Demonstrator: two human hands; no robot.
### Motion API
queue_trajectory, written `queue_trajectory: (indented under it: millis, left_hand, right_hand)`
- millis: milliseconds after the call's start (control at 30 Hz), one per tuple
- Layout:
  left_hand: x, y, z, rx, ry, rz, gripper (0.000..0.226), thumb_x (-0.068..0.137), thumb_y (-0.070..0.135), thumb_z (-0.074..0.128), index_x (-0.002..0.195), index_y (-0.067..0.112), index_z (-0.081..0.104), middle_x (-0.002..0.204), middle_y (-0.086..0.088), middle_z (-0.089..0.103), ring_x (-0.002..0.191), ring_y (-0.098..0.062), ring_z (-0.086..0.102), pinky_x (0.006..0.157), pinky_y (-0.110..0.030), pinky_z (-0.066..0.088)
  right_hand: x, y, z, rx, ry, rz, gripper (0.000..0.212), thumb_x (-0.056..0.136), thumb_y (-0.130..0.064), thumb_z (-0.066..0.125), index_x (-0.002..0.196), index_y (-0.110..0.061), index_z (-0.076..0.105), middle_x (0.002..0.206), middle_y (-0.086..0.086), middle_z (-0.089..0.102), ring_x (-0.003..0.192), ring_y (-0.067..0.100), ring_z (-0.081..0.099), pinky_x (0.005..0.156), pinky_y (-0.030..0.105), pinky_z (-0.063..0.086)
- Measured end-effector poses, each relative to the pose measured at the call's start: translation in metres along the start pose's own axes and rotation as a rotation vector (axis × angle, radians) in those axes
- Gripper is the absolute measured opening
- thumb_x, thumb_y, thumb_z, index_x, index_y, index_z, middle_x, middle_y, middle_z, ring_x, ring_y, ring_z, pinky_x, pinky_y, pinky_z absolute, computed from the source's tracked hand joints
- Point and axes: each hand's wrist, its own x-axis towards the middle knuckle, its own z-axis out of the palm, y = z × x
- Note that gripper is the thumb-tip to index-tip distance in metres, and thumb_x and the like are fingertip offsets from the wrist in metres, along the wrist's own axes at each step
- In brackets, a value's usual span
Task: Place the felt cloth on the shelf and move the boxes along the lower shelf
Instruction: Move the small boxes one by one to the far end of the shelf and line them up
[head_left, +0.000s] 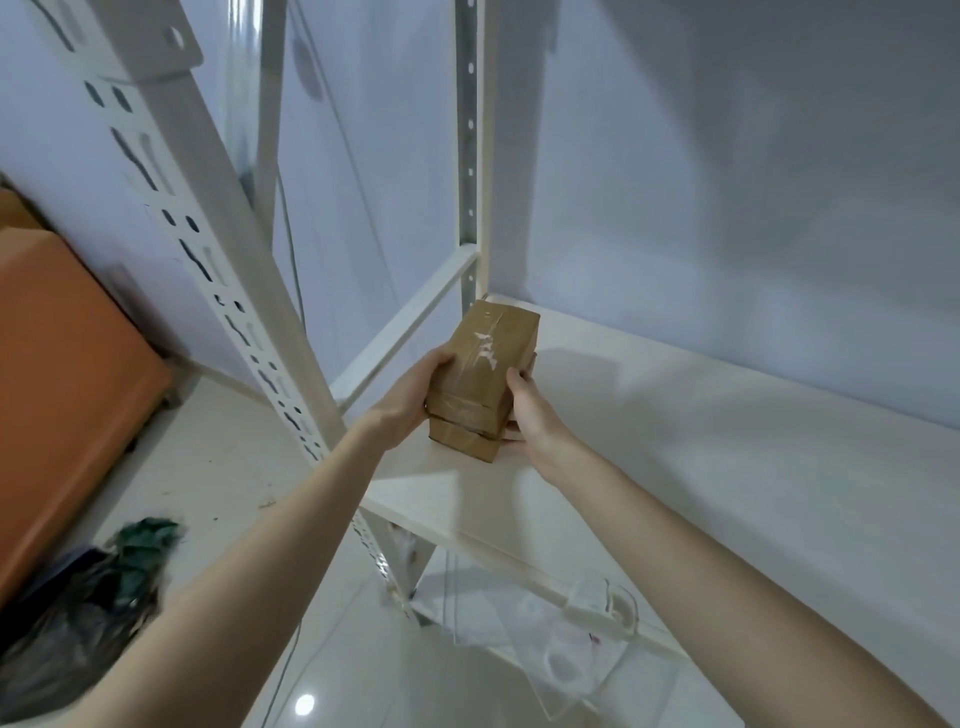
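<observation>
Two hands on a stack of brown boxes (483, 379) at frame centre, on the white shelf (675, 467) near its left end. Stack looks like two or three taped cardboard boxes, one on another, top one longest, running back toward the rear post (469, 156); exact count hard to tell. Left hand (410, 395) wraps the stack's left side, fingers curled closed against the cardboard, thumb up near the top edge. Right hand (530, 410) presses the right side, thumb on the top box's edge, fingers tucked low by the bottom box and partly hidden. Both grips closed on the stack; whether it rests on the shelf or is lifted slightly, cannot tell. Clear tape with white scuffs runs along the top face. Both forearms bare, coming in from lower left and lower right of frame. Slotted front post (208, 270) slants from upper left down to the shelf's front corner. A crossbar (410, 325) links the two posts just left of the boxes. Pale wall behind the shelf, upper right. Orange crate (67, 374) at left edge on the floor. Dark green cloth (145, 540) sits crumpled on a dark bag (62, 634) at lower left, well apart from the shelf; whether it is felt, can't tell. Clear plastic sheet (545, 639) lies on the glossy floor under the shelf, lower centre.
</observation>
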Motion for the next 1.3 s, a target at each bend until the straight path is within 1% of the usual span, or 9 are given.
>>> queue_trajectory:
  millis: [133, 200, 333, 467, 667, 733, 833, 1100, 1300]
  left_hand:
    - [0.001, 0.0, -0.006, -0.038, -0.021, 0.0, 0.036, 0.097, 0.031, 0.033, 0.103, 0.017, 0.065, 0.086, 0.004, 0.074, 0.083, -0.016, 0.065, 0.072, -0.028, 0.048]
    - [-0.003, 0.006, -0.006, 0.014, -0.053, 0.006, 0.04, 0.094, 0.033, 0.032, 0.105, 0.013, 0.065, 0.089, 0.001, 0.072, 0.086, -0.019, 0.063, 0.071, -0.027, 0.047]
    - [-0.008, 0.017, -0.008, 0.145, -0.032, -0.007, 0.045, 0.092, 0.045, 0.035, 0.12, 0.021, 0.062, 0.109, -0.003, 0.068, 0.103, -0.023, 0.06, 0.09, -0.036, 0.043]
    - [-0.011, 0.023, -0.008, 0.2, 0.018, -0.02, 0.053, 0.09, 0.054, 0.038, 0.14, 0.034, 0.041, 0.142, -0.001, 0.049, 0.132, -0.023, 0.045, 0.117, -0.042, 0.022]
    - [-0.023, 0.033, -0.004, 0.224, 0.058, 0.054, 0.052, 0.096, 0.05, 0.034, 0.145, 0.032, 0.031, 0.155, 0.002, 0.028, 0.141, -0.018, 0.032, 0.113, -0.03, 0.019]
    - [-0.029, 0.035, -0.001, 0.225, 0.073, 0.068, 0.053, 0.097, 0.052, 0.033, 0.146, 0.031, 0.029, 0.157, 0.003, 0.026, 0.143, -0.018, 0.028, 0.116, -0.033, 0.017]
    - [-0.042, 0.044, 0.009, 0.271, 0.085, 0.128, 0.052, 0.097, 0.054, 0.027, 0.145, 0.033, 0.03, 0.157, 0.005, 0.024, 0.145, -0.017, 0.023, 0.12, -0.043, 0.01]
    - [-0.071, 0.085, 0.071, 0.325, 0.066, 0.286, 0.05, 0.101, 0.045, 0.026, 0.147, 0.026, 0.029, 0.155, 0.009, 0.028, 0.142, -0.009, 0.025, 0.107, -0.024, 0.018]
    - [-0.085, 0.092, 0.152, 0.356, -0.026, 0.331, 0.058, 0.1, 0.05, 0.018, 0.151, 0.022, 0.019, 0.158, 0.001, 0.023, 0.146, -0.016, 0.018, 0.118, -0.036, 0.012]
  right_hand:
    - [-0.001, -0.004, -0.001, -0.037, -0.006, 0.0, 0.053, 0.099, -0.046, 0.025, 0.149, -0.03, 0.016, 0.15, -0.003, 0.037, 0.133, 0.021, 0.041, 0.092, 0.034, 0.037]
    - [-0.003, -0.007, -0.004, -0.035, -0.006, 0.001, 0.053, 0.1, -0.045, 0.024, 0.149, -0.031, 0.015, 0.15, -0.004, 0.036, 0.134, 0.022, 0.039, 0.09, 0.035, 0.033]
    - [-0.012, -0.014, -0.007, -0.044, 0.005, -0.003, 0.049, 0.1, -0.044, 0.024, 0.147, -0.03, 0.021, 0.149, -0.004, 0.036, 0.132, 0.024, 0.039, 0.093, 0.04, 0.033]
    - [-0.018, -0.017, -0.014, -0.044, 0.025, 0.005, 0.053, 0.099, -0.047, 0.024, 0.148, -0.027, 0.02, 0.154, -0.004, 0.029, 0.137, 0.026, 0.033, 0.108, 0.048, 0.03]
    - [-0.028, -0.015, -0.031, -0.076, 0.051, 0.028, 0.067, 0.095, -0.055, 0.027, 0.152, -0.028, 0.005, 0.16, -0.002, 0.012, 0.143, 0.026, 0.024, 0.115, 0.051, 0.024]
    - [-0.033, -0.016, -0.039, -0.058, 0.064, 0.021, 0.066, 0.095, -0.055, 0.028, 0.152, -0.029, 0.005, 0.16, 0.0, 0.013, 0.143, 0.026, 0.025, 0.114, 0.05, 0.025]
    - [-0.044, -0.02, -0.051, -0.04, 0.083, 0.003, 0.065, 0.095, -0.053, 0.029, 0.152, -0.028, 0.008, 0.159, 0.0, 0.016, 0.141, 0.026, 0.028, 0.113, 0.049, 0.028]
    - [-0.095, -0.036, -0.11, -0.08, 0.132, -0.12, 0.054, 0.096, -0.049, 0.029, 0.146, -0.028, 0.027, 0.153, -0.002, 0.029, 0.134, 0.023, 0.037, 0.107, 0.045, 0.032]
    - [-0.142, -0.042, -0.179, -0.087, 0.207, -0.169, 0.056, 0.095, -0.048, 0.036, 0.145, -0.024, 0.032, 0.151, -0.004, 0.034, 0.131, 0.02, 0.04, 0.104, 0.043, 0.034]
